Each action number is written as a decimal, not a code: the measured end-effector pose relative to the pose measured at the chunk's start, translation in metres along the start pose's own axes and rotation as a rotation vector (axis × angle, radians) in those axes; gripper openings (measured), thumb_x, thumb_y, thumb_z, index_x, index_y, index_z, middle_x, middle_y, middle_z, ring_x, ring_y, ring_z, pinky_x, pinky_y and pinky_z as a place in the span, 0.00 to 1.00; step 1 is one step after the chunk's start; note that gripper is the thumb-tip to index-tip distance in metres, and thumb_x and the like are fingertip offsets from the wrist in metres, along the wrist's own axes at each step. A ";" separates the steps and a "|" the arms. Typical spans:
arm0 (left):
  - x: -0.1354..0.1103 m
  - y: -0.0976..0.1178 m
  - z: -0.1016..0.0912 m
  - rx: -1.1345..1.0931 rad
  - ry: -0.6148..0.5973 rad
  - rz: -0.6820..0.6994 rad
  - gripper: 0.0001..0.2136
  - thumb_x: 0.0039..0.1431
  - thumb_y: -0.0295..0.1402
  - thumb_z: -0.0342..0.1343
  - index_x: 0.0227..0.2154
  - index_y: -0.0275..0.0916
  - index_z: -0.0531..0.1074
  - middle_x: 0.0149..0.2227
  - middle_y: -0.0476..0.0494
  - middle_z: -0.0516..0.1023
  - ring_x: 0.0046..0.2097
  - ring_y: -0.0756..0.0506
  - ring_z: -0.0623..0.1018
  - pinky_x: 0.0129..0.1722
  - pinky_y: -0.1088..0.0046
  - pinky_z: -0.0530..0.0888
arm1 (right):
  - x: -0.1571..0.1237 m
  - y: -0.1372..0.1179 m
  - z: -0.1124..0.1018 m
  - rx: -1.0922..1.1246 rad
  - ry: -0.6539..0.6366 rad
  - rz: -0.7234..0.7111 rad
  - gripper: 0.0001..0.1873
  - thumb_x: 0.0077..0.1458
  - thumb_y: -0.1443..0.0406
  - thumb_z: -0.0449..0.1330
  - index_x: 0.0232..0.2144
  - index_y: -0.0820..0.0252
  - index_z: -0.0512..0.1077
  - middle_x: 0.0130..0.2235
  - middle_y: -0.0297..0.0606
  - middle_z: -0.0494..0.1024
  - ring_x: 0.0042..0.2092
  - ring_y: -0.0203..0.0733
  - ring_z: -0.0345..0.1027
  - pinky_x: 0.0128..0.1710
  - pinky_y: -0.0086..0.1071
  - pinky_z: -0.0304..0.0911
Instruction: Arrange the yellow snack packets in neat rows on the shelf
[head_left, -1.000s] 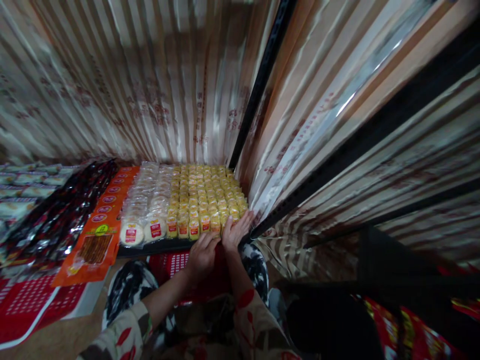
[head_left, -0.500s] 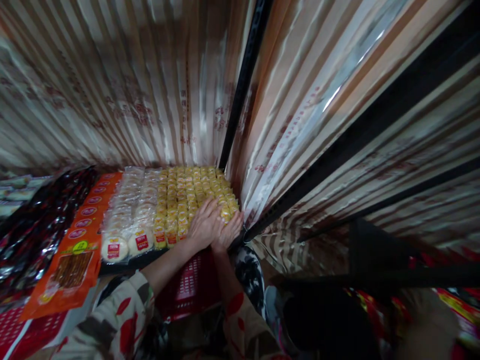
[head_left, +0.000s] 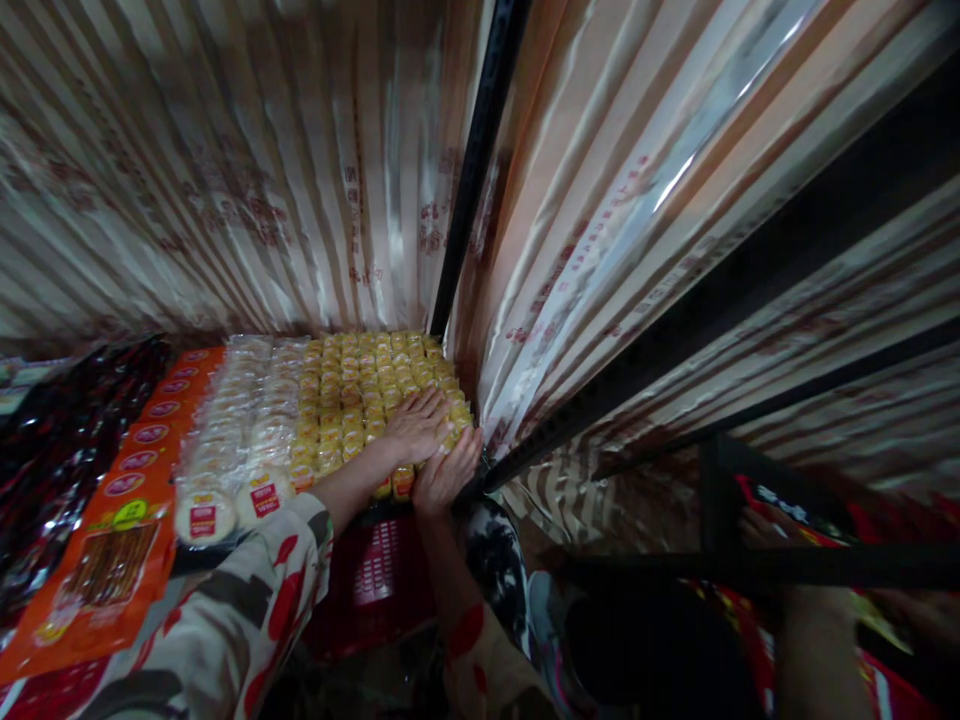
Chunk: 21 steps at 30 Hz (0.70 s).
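Observation:
Several rows of small yellow-wrapped snack packets (head_left: 352, 385) lie tightly set on a shelf in front of me. My left hand (head_left: 418, 424) rests flat on top of their right part, fingers stretched out toward the corner. Just right of it, my right hand (head_left: 448, 472) lies against the front right end of the packets, fingers extended and palm turned to them. Neither hand grips anything. Left of the yellow packets stand two rows of clear-wrapped round white cakes (head_left: 268, 496) with red labels.
Orange snack bags (head_left: 124, 540) and dark shiny packages (head_left: 56, 440) fill the shelf's left. A black post (head_left: 480, 165) and pleated printed sheeting (head_left: 360, 120) close the corner. Below is a red basket (head_left: 375, 590). At lower right, another person's arm (head_left: 817, 650) is near red packages.
My left hand has slid slightly, its fingers now flatter over the packets. The view has shifted a little, moving the shelf goods left. The other person's arm at lower right has moved.

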<state>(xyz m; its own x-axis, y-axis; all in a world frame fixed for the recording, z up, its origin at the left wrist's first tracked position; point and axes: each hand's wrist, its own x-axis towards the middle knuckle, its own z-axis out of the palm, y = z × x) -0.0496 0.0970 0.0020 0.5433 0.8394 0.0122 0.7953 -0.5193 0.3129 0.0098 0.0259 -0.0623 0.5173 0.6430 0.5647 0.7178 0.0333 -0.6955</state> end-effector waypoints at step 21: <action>-0.067 -0.038 -0.034 0.084 -0.093 -0.021 0.34 0.59 0.51 0.39 0.61 0.32 0.48 0.65 0.34 0.43 0.65 0.41 0.44 0.62 0.56 0.45 | -0.002 0.014 0.015 0.016 0.109 0.014 0.31 0.60 0.54 0.36 0.62 0.60 0.50 0.62 0.48 0.54 0.64 0.51 0.44 0.56 0.52 0.45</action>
<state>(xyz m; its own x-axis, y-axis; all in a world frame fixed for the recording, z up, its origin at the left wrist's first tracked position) -0.1256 0.0663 0.0213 0.5454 0.8341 -0.0829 0.8246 -0.5162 0.2313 0.0121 0.0367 -0.0799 0.5758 0.5563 0.5992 0.7028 0.0378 -0.7104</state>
